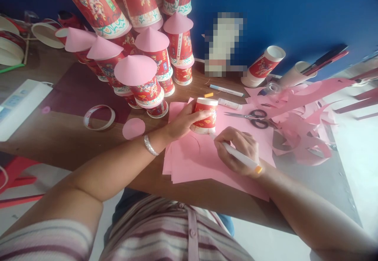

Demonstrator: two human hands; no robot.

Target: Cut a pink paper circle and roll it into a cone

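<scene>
My left hand is closed around a red paper cup with a white rim and a printed pattern. The cup is held over a stack of pink paper sheets. In my right hand is a white marker with an orange end, its tip at the cup's lower edge. A thin curved line shows on the top sheet, left of the marker. Scissors with dark handles lie slightly open on the paper, right of the cup.
Stacked red cups with pink cone tops stand at the back left. A cut cup ring and a pink paper disc lie on the left. Pink scraps pile up at right, near a cup of pens. A blue wall rises behind.
</scene>
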